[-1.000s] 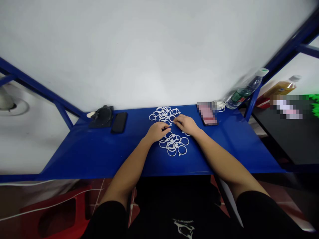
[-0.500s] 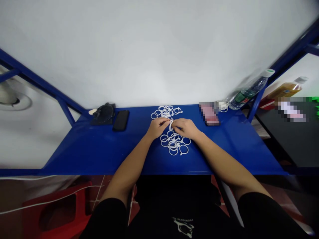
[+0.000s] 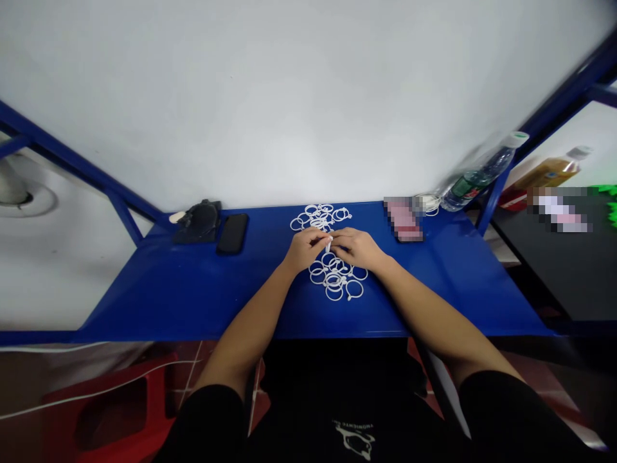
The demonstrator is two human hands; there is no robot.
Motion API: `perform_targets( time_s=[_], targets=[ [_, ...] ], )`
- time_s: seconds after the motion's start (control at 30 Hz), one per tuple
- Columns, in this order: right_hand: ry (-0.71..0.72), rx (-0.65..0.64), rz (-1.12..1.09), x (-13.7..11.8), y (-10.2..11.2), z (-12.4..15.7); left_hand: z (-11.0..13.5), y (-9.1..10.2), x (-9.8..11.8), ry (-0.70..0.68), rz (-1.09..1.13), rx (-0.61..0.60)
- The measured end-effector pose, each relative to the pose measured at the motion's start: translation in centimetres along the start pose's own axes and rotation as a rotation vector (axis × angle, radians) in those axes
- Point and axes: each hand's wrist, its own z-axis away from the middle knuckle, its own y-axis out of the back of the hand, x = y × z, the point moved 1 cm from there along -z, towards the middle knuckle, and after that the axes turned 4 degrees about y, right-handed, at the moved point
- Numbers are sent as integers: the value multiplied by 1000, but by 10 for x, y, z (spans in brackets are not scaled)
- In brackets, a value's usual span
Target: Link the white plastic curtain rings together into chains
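My left hand (image 3: 303,247) and my right hand (image 3: 359,249) meet over the middle of a blue table (image 3: 193,292). Both pinch a small white plastic ring (image 3: 329,244) between their fingertips, fingers curled. Just behind the hands lies a pile of white rings (image 3: 321,217). Closer to me, in front of the hands, sits a second cluster of white rings (image 3: 337,280), several of them overlapping.
A black phone (image 3: 232,233) and a dark bundled object (image 3: 198,220) lie at the back left. A blurred pink item (image 3: 403,220) and a plastic bottle (image 3: 475,173) are at the back right. Blue frame bars rise on both sides. A red stool (image 3: 106,411) stands below left.
Both hands came together from resting on the rings and lifted one white ring between their fingertips. The view shifted slightly.
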Motion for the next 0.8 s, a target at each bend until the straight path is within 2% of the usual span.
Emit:
perform_targets(
  time_s=[0.17,0.33,0.5,0.63,0.8],
  targets=[
    [-99,111,-45,3,2,1,1,0,3,-28,-15,38],
    [-89,169,-161,2,-1,2,1,-1,8,-63,-14,1],
    [-159,181,-273,3,-5,2,0,0,11,-89,-10,-35],
    [-277,154,-298,22,-6,6,-1,6,10,-80,-64,-77],
    [-398,13,-23,50,-5,10,-1,14,4,-14,-204,-184]
  ],
)
